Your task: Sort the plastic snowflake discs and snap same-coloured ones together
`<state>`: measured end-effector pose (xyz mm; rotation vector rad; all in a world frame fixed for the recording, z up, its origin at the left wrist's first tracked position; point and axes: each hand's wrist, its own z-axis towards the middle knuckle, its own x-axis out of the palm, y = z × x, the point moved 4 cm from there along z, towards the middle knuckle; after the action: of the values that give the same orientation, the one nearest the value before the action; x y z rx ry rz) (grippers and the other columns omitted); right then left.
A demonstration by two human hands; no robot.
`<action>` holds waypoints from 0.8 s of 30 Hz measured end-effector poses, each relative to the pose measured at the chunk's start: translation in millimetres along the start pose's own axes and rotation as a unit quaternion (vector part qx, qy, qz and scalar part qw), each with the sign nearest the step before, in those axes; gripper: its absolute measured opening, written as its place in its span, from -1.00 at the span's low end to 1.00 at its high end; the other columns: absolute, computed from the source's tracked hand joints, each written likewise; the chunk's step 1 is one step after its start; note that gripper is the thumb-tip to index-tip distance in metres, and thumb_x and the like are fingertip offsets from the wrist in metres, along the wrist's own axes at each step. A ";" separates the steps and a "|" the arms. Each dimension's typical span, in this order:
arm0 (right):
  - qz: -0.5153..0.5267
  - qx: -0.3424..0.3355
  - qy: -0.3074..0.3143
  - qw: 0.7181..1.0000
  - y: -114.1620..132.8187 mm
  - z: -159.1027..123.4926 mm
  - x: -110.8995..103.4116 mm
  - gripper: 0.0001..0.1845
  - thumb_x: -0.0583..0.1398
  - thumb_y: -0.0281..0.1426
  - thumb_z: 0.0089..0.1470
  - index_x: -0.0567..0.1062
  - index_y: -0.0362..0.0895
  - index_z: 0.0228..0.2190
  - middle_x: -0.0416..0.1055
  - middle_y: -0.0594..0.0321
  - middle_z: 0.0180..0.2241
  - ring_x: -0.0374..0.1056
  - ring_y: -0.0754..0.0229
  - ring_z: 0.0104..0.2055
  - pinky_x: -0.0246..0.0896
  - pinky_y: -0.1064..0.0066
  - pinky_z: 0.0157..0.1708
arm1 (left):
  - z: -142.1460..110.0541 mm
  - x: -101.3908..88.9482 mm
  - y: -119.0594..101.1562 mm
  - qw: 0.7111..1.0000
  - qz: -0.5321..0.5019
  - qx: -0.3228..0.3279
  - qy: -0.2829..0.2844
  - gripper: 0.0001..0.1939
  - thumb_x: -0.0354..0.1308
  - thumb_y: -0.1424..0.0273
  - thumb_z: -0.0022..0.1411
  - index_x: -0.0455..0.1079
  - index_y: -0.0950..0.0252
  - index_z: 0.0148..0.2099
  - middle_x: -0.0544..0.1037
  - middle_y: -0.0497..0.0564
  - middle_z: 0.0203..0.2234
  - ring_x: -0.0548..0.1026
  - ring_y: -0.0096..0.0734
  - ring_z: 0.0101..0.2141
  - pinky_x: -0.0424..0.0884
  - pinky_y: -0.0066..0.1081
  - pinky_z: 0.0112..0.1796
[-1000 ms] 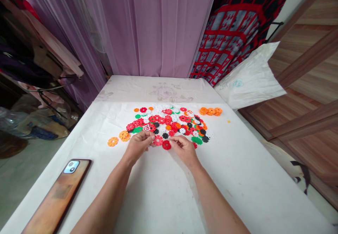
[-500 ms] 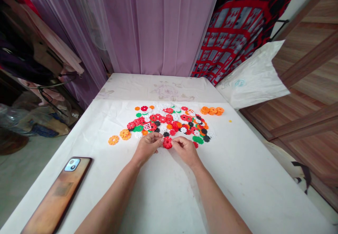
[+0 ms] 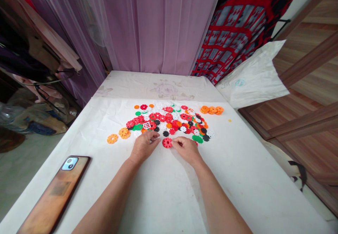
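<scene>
Red plastic disc at right hand's fingertips, grip unclear, left hand curled, fingers hiding any contents

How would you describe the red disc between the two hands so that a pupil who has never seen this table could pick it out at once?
On the white-covered table, find the scattered pile of plastic snowflake discs. At the pile's near edge, the person's left hand and right hand lie apart. The red disc is the only piece between them, right beside the right hand.

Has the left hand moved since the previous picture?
Yes, leftward: the left hand now sits closer to the orange disc and apart from the red disc.
</scene>
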<state>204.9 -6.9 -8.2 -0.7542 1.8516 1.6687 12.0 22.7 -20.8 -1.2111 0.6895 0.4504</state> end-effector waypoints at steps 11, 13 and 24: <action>-0.036 -0.024 -0.041 0.998 -1.1 -0.3 -1.4 -0.78 0.16 -0.32 0.05 0.55 -0.07 -0.54 0.52 0.30 -0.50 0.37 0.24 -0.47 0.14 0.44 -0.41 | -7.6 5.8 -17.0 0.984 0.135 0.104 0.055 -0.64 0.25 0.14 0.18 0.52 0.19 -0.03 0.58 0.07 -0.19 0.53 -0.25 -0.17 0.45 -0.32 -0.15; -0.034 -0.032 -0.045 0.998 -3.3 -0.3 -1.4 -0.82 0.18 -0.34 0.04 0.57 -0.08 -0.50 0.53 0.28 -0.46 0.38 0.24 -0.44 0.18 0.44 -0.39 | -7.2 6.0 -17.4 0.983 0.139 0.102 0.057 -0.67 0.24 0.16 0.19 0.53 0.19 -0.05 0.57 0.06 -0.22 0.52 -0.26 -0.19 0.45 -0.32 -0.17; -0.082 -0.072 -0.001 0.994 1.0 -7.0 3.7 -0.72 0.28 -0.30 0.02 0.59 0.04 -0.16 0.45 0.30 -0.25 0.38 0.28 -0.36 0.21 0.45 -0.35 | -7.0 6.3 -19.3 0.983 0.147 0.095 0.057 -0.72 0.22 0.17 0.22 0.55 0.15 -0.08 0.56 0.03 -0.27 0.50 -0.28 -0.23 0.42 -0.32 -0.19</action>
<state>201.5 -14.0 -9.5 -0.9378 1.6332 1.7074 27.4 9.8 -13.1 -0.9627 0.9954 0.5499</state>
